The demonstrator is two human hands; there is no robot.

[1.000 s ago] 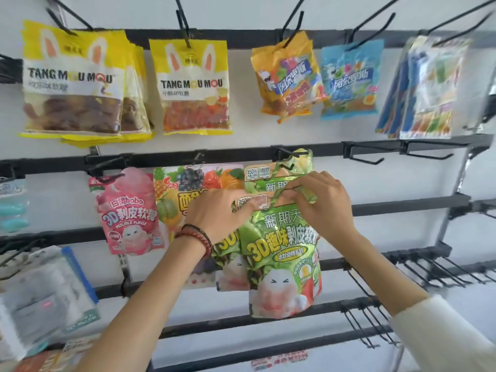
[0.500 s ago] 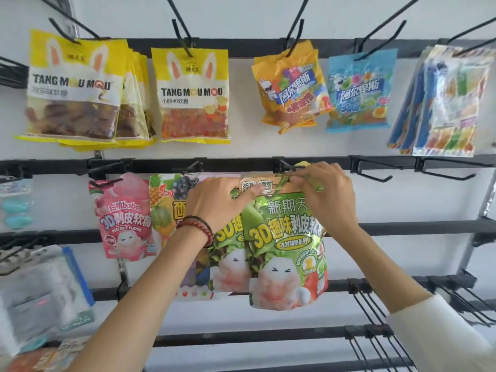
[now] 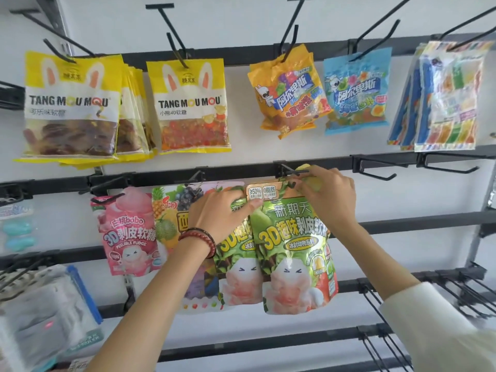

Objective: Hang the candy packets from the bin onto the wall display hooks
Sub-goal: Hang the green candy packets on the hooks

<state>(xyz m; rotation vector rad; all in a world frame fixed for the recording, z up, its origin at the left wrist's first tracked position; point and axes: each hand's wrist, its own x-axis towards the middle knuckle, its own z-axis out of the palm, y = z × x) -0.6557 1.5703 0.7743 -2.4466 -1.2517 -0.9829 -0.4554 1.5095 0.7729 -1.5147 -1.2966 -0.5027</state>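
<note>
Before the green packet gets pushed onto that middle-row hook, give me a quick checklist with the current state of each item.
1. Left hand grips the top of the green packet: ok.
2. Right hand pinches the packet's header at the hook: ok.
3. Hang hole lined up with the hook tip: cannot tell, fingers cover it.
4. Hook free of other stock: cannot tell, hands hide it.
5. Second green packet behind hangs clear: cannot tell.
6. Neighbouring pink packet out of the way: ok.
</note>
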